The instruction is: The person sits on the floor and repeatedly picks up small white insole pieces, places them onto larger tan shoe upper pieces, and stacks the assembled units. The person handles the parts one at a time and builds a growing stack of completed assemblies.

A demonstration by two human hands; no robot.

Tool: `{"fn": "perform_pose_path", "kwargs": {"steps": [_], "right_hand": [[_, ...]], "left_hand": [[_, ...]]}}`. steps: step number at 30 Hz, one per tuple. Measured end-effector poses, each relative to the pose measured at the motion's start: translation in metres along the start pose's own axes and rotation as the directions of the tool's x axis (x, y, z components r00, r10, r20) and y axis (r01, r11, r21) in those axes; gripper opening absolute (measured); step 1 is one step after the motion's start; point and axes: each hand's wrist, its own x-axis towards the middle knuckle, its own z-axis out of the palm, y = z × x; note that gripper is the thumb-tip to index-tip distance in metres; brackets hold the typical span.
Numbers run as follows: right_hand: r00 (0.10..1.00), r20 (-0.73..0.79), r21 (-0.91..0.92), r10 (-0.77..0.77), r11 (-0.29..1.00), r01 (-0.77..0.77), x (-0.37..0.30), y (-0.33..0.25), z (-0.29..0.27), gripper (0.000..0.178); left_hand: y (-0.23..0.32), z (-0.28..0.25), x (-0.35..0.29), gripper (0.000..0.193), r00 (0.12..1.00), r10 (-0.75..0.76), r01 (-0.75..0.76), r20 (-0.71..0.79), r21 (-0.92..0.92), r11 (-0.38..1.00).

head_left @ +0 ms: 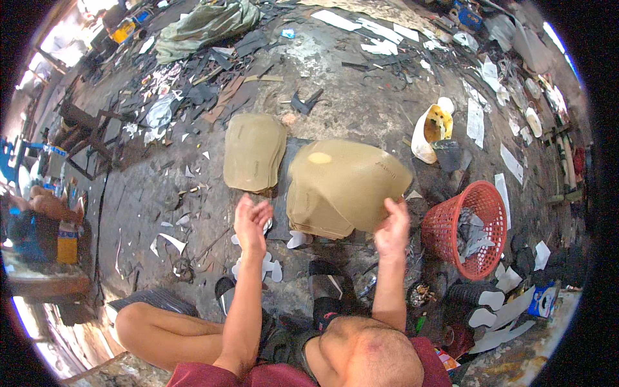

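Two stacks of tan, flat sheets with rounded corners lie on the dark floor in front of me. My left hand [252, 222] is just below the near edge of the left stack [255, 152], its fingers apart and loosely bent, with nothing in them. At the right stack [314, 213], my right hand [392, 230] pinches the near right edge of a tan sheet [348, 177]. That sheet is blurred, curved and turned at an angle over the sheets beneath. A pale oval spot shows on its upper left. My right fingertips are partly hidden.
A red plastic basket [464, 231] with grey scraps stands at the right. Beyond it are a yellow-stained white container [429, 132] and a dark cup [448, 155]. White and black offcuts litter the floor; a metal frame [87, 138] is at the left, a grey-green sack [203, 29] farther off.
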Motion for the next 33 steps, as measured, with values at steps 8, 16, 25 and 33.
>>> {"fn": "perform_pose_path", "kwargs": {"steps": [8,16,25,33], "right_hand": [[0.785,-0.248,-0.219,0.568,0.756,-0.617,-0.086,0.11,0.03,0.045],[0.918,0.192,-0.781,0.348,0.62,-0.072,-0.081,0.119,-0.005,0.037],[0.903,0.429,-0.823,0.013,0.417,0.385,-0.085,0.12,-0.005,0.03],[0.939,0.244,-0.792,0.242,0.608,0.049,-0.083,0.105,0.019,0.022]], "left_hand": [[-0.112,-0.023,-0.039,0.043,0.79,0.501,-0.483,0.355,0.862,0.152],[-0.056,-0.031,-0.062,0.046,0.952,-0.162,-0.016,0.261,0.568,0.823],[-0.027,-0.028,-0.065,0.053,0.987,-0.043,-0.003,0.152,0.291,0.957],[-0.055,-0.003,-0.076,0.034,0.995,-0.018,-0.018,0.095,0.364,0.931]]}}
